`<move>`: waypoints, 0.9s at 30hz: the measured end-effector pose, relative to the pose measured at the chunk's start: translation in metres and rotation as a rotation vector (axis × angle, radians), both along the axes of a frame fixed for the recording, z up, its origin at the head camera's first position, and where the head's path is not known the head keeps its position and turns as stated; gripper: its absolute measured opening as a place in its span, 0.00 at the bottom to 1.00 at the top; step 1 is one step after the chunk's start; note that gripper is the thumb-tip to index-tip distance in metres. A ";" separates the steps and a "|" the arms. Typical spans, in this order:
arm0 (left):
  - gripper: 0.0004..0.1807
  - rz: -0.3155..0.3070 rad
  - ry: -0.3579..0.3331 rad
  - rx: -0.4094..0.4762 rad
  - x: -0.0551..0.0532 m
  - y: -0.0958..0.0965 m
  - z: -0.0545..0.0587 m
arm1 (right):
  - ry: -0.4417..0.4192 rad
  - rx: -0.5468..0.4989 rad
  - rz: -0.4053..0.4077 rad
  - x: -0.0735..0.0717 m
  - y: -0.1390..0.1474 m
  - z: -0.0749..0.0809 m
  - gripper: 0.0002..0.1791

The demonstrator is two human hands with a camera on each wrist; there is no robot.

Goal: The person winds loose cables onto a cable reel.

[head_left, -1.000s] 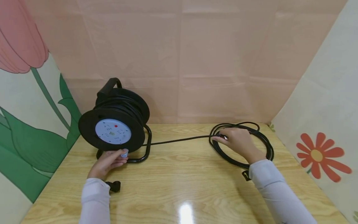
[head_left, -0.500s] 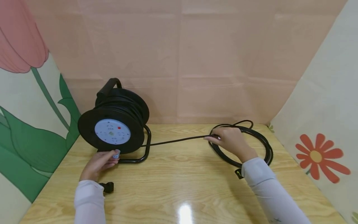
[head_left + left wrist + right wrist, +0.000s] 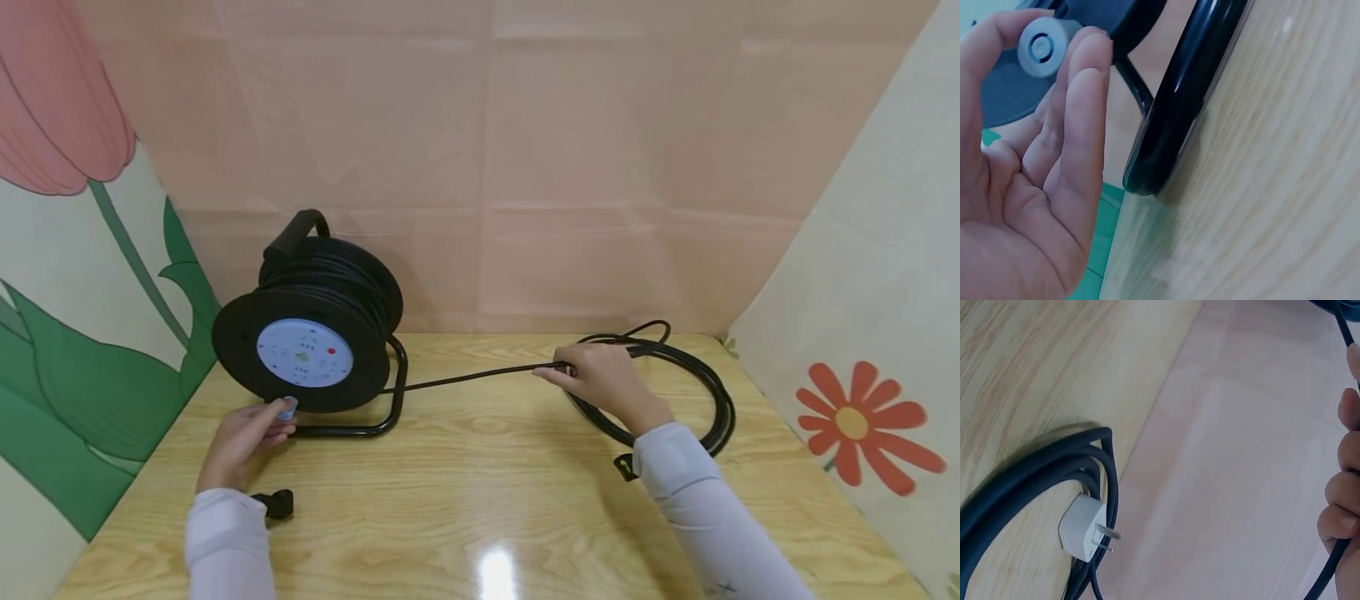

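Note:
A black cable reel (image 3: 303,354) with a pale blue socket panel and a red button stands on a tubular frame (image 3: 352,431) at the left. At its lower rim my left hand (image 3: 236,442) pinches a small pale knob (image 3: 1041,49) between thumb and fingers. A taut black cable (image 3: 480,375) runs from the reel's underside to my right hand (image 3: 606,383), whose fingers are curled round it. Behind and beneath that hand lies a loose cable coil (image 3: 723,404) on the table. In the right wrist view, a white plug (image 3: 1082,528) with metal prongs rests against the coil.
The wood-grain table (image 3: 450,500) ends at a pink backdrop (image 3: 480,167) behind the reel and coil. Panels with a tulip and a red flower (image 3: 851,422) flank both sides. A black strap end (image 3: 279,504) sticks out by the left sleeve.
The reel has turned clockwise, its red button moving right and down. My left hand and the knob have shifted left along the bottom. My right hand has moved left towards the reel, gripping the cable.

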State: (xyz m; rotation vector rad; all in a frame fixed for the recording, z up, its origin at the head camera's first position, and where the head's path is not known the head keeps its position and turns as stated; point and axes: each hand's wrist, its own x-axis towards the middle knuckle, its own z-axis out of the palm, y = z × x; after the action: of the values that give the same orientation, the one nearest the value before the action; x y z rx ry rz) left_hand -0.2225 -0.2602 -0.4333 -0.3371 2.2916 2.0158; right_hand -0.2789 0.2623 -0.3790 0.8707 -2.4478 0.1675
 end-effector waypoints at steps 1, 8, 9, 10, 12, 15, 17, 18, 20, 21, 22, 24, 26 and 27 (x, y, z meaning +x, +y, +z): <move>0.30 0.012 0.007 0.011 0.001 -0.002 0.001 | -0.010 -0.001 0.001 0.000 -0.002 0.000 0.26; 0.18 0.080 0.039 0.158 0.005 -0.008 0.006 | -0.065 0.002 0.011 -0.001 -0.018 -0.003 0.24; 0.16 0.092 0.035 0.186 0.006 -0.009 0.007 | -0.067 0.003 0.009 -0.001 -0.019 -0.004 0.24; 0.14 0.103 0.031 0.217 0.006 -0.009 0.008 | -0.064 0.001 0.009 -0.002 -0.021 -0.004 0.25; 0.13 0.127 0.021 0.271 0.006 -0.009 0.009 | -0.057 -0.003 0.007 -0.002 -0.024 -0.005 0.25; 0.12 0.173 0.018 0.360 0.005 -0.008 0.011 | -0.054 -0.002 0.005 -0.002 -0.027 -0.007 0.25; 0.12 0.204 0.025 0.406 0.004 -0.007 0.012 | -0.058 -0.001 0.010 -0.001 -0.029 -0.007 0.25; 0.12 0.218 0.031 0.428 0.003 -0.006 0.012 | -0.060 0.001 0.013 -0.001 -0.030 -0.007 0.26; 0.12 0.242 0.040 0.463 0.002 -0.005 0.012 | -0.066 0.009 0.021 0.000 -0.031 -0.008 0.26; 0.12 0.252 0.042 0.474 0.002 -0.005 0.012 | -0.068 0.012 0.024 0.001 -0.031 -0.008 0.26; 0.13 0.259 0.052 0.481 0.001 -0.004 0.011 | -0.072 0.015 0.024 0.001 -0.031 -0.008 0.26; 0.13 0.281 0.066 0.489 0.001 -0.003 0.011 | -0.082 0.021 0.037 0.002 -0.030 -0.008 0.25; 0.13 0.308 0.079 0.496 0.001 -0.001 0.012 | -0.096 0.021 0.057 0.003 -0.029 -0.009 0.25; 0.13 0.321 0.084 0.499 0.001 -0.001 0.012 | -0.103 0.020 0.069 0.003 -0.029 -0.009 0.25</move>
State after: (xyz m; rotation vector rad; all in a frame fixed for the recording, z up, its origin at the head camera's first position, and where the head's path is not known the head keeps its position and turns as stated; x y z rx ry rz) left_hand -0.2217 -0.2607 -0.4215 -0.6170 1.7660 2.7053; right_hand -0.2760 0.2335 -0.3881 0.9784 -2.5192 0.2175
